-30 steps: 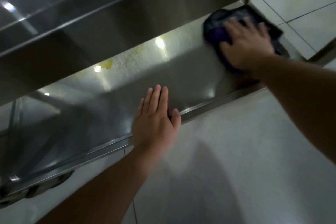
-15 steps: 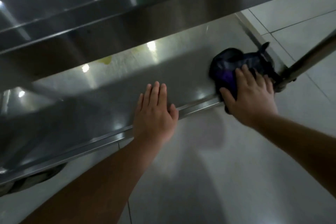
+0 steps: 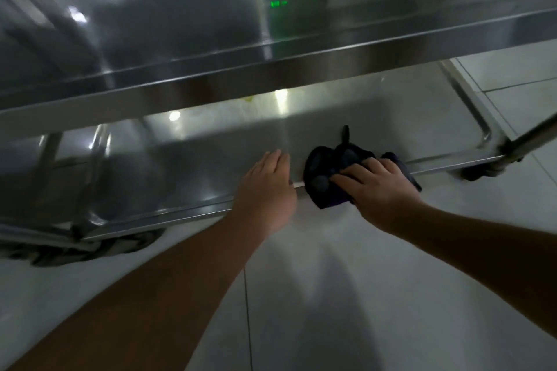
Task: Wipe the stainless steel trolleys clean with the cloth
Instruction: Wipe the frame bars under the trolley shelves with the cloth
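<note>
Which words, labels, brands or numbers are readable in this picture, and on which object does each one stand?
None can be read.
Green glowing marks reflected in the trolley's top shelf: too blurred to read.
Cloth, lower shelf, floor: no text visible.

We see the stainless steel trolley (image 3: 211, 141) from above, standing on a pale tiled floor. Its upper shelf (image 3: 180, 39) is a shiny, reflective tray with a raised rim, crossing the view at a slant. Below it the lower shelf (image 3: 211, 159) is also bright steel with a low lip along its near edge; a small yellowish stain (image 3: 247, 98) shows near its far side, partly under the upper shelf. The cloth (image 3: 328, 172) is dark, navy to purple, bunched into a crumpled wad. It sits on the lower shelf's near edge, toward the right end, with part of it draped over the lip.
</note>
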Demonstrator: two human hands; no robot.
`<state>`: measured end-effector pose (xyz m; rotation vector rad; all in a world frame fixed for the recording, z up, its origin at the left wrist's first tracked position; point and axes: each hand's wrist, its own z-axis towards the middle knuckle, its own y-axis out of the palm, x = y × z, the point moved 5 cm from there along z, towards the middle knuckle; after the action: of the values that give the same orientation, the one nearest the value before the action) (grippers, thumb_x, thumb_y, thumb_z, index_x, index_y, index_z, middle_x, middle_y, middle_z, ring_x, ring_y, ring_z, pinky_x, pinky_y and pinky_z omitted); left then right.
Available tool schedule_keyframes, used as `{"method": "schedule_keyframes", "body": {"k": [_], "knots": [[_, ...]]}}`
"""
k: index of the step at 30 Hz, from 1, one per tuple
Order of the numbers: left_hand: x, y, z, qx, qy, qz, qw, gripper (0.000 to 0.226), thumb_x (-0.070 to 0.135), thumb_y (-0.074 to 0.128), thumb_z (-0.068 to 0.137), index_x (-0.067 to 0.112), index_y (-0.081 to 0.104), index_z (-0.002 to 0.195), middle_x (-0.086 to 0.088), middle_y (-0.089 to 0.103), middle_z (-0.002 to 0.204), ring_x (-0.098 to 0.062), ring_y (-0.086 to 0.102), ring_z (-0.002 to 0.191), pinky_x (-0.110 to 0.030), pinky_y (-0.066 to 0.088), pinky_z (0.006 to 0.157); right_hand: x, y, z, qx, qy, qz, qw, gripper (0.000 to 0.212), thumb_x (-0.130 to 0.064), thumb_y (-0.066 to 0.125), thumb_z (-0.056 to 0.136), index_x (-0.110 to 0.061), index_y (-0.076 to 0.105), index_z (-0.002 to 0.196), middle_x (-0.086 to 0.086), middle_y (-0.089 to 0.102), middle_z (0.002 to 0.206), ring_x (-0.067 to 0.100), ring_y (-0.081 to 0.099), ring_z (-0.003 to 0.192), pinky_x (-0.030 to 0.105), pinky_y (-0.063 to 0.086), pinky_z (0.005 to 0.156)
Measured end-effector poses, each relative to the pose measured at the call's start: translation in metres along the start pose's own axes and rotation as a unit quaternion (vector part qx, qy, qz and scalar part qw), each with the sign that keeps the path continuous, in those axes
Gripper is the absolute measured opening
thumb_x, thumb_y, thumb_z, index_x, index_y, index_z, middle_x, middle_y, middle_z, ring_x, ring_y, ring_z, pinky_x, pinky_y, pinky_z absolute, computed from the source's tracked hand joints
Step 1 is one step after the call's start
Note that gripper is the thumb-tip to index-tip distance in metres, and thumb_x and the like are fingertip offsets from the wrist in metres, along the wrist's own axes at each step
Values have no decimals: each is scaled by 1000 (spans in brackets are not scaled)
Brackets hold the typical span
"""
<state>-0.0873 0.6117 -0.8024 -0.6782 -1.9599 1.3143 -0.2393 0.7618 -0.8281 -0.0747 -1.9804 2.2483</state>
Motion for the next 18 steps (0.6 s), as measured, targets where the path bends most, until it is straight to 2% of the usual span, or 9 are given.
{"method": "schedule_keyframes", "body": {"k": [2, 5, 7, 9, 12, 16, 18], "knots": [[-12, -8, -16, -1, -7, 25, 1000, 60, 28, 46, 107, 15, 30, 162, -7, 25, 170, -28, 31, 153, -39, 30, 120, -1, -17, 3, -26, -30, -14, 999, 59, -16, 82, 77, -27, 61, 130, 1, 69, 112, 31, 64, 95, 45, 53, 85], [-22, -21, -52, -19, -13, 51, 998, 45, 31, 47, 103, 16, 45, 146, -5, 45, 150, -28, 52, 128, -39, 45, 102, -17, -41, -1, -162, 1, -2, 987, 51, -24, 74, 86, -35, 56, 133, -5, 69, 114, 25, 66, 99, 39, 53, 82], [-22, -32, -79, -49, -9, 70, 996, 43, 32, 46, 102, 17, 48, 142, -4, 49, 143, -26, 55, 123, -39, 47, 97, -37, -61, -14, -248, 49, 46, 967, 47, -21, 63, 93, -37, 49, 135, -7, 65, 113, 22, 63, 97, 37, 50, 77], [-18, -46, -107, -91, -29, 72, 993, 44, 33, 44, 103, 18, 47, 145, -4, 49, 147, -26, 53, 129, -40, 46, 99, -60, -87, -34, -302, 106, 107, 941, 42, -18, 55, 94, -35, 48, 132, -6, 61, 108, 22, 61, 95, 36, 48, 75], [-4, -78, -151, -155, -50, 64, 985, 46, 34, 41, 106, 19, 44, 149, -3, 50, 150, -25, 50, 135, -42, 44, 103, -92, -138, -61, -345, 176, 164, 907, 34, -17, 51, 97, -33, 51, 127, -4, 59, 105, 22, 61, 91, 37, 50, 78], [21, -148, -221, -190, -54, 73, 978, 41, 36, 40, 106, 19, 49, 142, -3, 56, 138, -23, 55, 122, -39, 47, 95, -123, -223, -85, -400, 215, 200, 868, 28, -14, 49, 98, -27, 52, 122, -1, 59, 102, 23, 61, 87, 41, 56, 81], [38, -194, -253, -207, -60, 64, 974, 43, 35, 40, 107, 17, 48, 145, -3, 56, 139, -24, 55, 123, -39, 47, 96, -128, -275, -92, -410, 227, 211, 858, 25, -14, 48, 99, -26, 52, 120, -1, 59, 100, 23, 61, 86, 42, 57, 80]]}}
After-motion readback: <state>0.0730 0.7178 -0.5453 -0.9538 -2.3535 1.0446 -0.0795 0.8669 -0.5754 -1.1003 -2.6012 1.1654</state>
